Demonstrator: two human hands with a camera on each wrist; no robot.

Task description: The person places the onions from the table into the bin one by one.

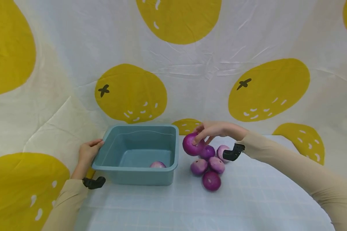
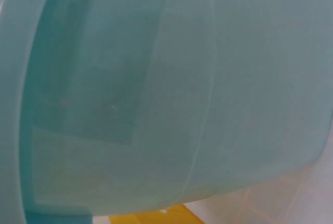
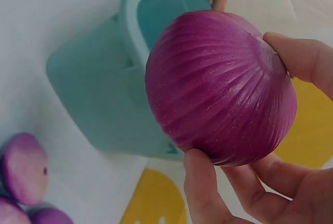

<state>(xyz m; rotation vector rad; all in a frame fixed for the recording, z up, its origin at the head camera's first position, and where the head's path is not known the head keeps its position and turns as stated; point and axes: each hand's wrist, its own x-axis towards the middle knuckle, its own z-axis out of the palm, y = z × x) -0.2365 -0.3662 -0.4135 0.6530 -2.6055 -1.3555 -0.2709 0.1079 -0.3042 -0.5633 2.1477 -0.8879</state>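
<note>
My right hand (image 1: 209, 131) pinches a red onion (image 1: 189, 144) between thumb and fingers, above the table and just right of the blue-green plastic tub (image 1: 133, 175). In the right wrist view the onion (image 3: 223, 89) fills the middle, its ribbed purple skin facing the camera, with fingertips on both sides. My left hand (image 1: 89, 150) holds the tub's left rim. The left wrist view shows only the tub's wall (image 2: 250, 89) up close; the hand itself is out of that view. Inside the tub, near its front right corner, lies another onion (image 1: 157, 164), partly hidden by the front rim.
Several more onions (image 1: 211, 181) sit clustered on the table, right of the tub and below my right hand, some darker and some paler. A pale cloth (image 1: 248, 199) covers the table. Behind stands a white curtain (image 1: 191, 93) printed with large yellow fruit.
</note>
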